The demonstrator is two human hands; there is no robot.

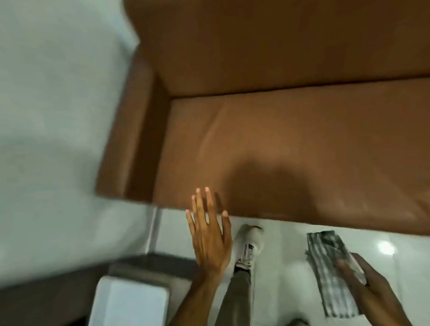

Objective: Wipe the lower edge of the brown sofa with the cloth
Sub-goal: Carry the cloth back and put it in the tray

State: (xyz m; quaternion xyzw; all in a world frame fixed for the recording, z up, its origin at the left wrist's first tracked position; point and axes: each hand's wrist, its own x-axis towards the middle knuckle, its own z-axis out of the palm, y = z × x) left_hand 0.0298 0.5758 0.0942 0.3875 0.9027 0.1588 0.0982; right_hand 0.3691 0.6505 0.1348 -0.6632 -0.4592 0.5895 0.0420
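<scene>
The brown sofa fills the upper right of the head view, seen from above, its front edge running just beyond my feet. My left hand is held flat with fingers spread, hovering over the seat's front left corner and holding nothing. My right hand, low at the right, grips a grey-and-white checked cloth that hangs above the white floor, apart from the sofa. The sofa's lower edge is hidden beneath the seat from this angle. The picture is motion-blurred.
A white wall stands to the left of the sofa. A pale rounded box or stool sits at the lower left on a dark surface. My leg and light shoe stand on the glossy white floor.
</scene>
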